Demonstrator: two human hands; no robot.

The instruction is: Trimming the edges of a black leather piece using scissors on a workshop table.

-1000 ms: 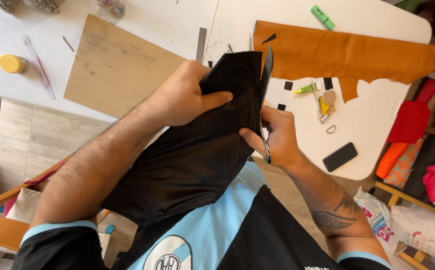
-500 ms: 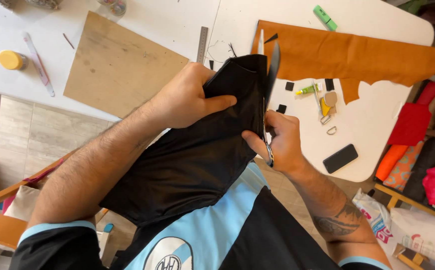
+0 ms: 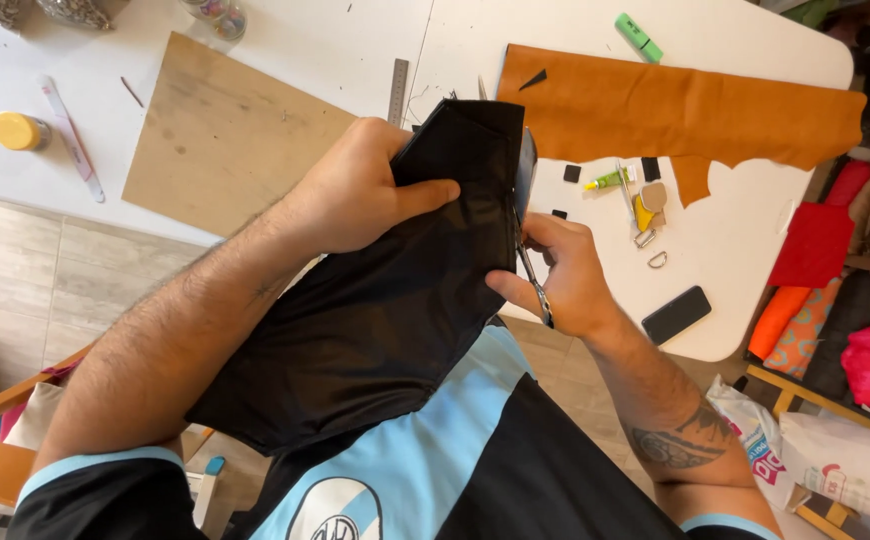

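Note:
A large piece of black fabric (image 3: 375, 330) hangs over my lap, its top end lifted above the white table (image 3: 285, 50). My left hand (image 3: 360, 190) grips the fabric's upper part, thumb pressed across its front. My right hand (image 3: 560, 275) is closed on a pair of scissors (image 3: 530, 230), fingers through the handles. The blades run up along the fabric's right edge and are closed on it.
An orange leather sheet (image 3: 675, 110) lies at the back right, a brown board (image 3: 225, 135) at the left. Nearby are a steel ruler (image 3: 398, 92), a green marker (image 3: 638, 37), a yellow-capped jar (image 3: 17, 131), small clips and black scraps, and a black phone (image 3: 676, 315).
The scissors have worked up along the fabric's right edge, and the blades have drawn together. My left hand keeps its grip and has shifted slightly.

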